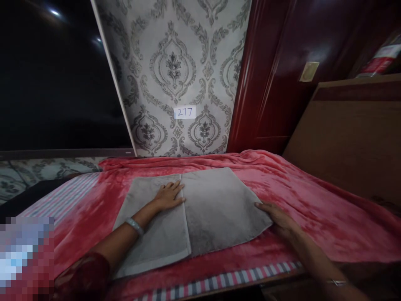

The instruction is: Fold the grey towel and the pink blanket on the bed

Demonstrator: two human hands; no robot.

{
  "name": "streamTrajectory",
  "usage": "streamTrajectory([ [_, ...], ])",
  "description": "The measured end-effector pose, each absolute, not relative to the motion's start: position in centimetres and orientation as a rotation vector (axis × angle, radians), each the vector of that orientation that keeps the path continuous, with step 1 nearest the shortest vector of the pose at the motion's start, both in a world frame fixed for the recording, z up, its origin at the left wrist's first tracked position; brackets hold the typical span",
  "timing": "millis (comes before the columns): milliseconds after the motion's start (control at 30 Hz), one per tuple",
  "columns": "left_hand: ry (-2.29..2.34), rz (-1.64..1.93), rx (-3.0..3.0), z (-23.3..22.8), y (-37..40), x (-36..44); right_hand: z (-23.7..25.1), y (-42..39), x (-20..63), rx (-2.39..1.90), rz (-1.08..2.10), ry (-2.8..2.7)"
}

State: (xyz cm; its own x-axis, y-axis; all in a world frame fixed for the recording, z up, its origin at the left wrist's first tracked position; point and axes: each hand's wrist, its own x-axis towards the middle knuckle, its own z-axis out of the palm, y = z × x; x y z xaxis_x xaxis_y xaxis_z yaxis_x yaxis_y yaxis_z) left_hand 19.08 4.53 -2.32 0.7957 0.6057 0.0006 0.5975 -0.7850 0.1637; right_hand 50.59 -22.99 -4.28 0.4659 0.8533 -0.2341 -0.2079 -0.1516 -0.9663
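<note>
A grey cloth [219,209] lies on the red blanket, its left part folded over so that a straight hemmed edge runs down near its middle. On that folded flap rests my left hand [171,195], palm down with fingers spread, the fingertips at the hemmed edge. My right hand [278,217] holds the cloth's right side near its lower corner, thumb on top. The other fingers of that hand are mostly hidden beneath and beside the cloth. The corner there looks slightly raised.
Under the cloth, the red blanket [313,200] covers a striped sheet [225,283]. A large dark screen [56,83] stands at the left, by patterned wallpaper with a paper label [184,112] reading 277. At the right are a dark red panel [269,83] and a brown board [351,133].
</note>
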Motion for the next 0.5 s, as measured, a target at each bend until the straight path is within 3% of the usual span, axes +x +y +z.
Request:
streamTrajectory([
  [267,0.992,0.347,2.494,-2.0,7.2,21.8,3.3,-17.6,45.5,-1.301,0.960,-0.782],
  [500,0.849,0.550,1.914,1.4,8.5,16.3,7.8,-9.7,31.4,-1.033,1.165,-1.059],
])
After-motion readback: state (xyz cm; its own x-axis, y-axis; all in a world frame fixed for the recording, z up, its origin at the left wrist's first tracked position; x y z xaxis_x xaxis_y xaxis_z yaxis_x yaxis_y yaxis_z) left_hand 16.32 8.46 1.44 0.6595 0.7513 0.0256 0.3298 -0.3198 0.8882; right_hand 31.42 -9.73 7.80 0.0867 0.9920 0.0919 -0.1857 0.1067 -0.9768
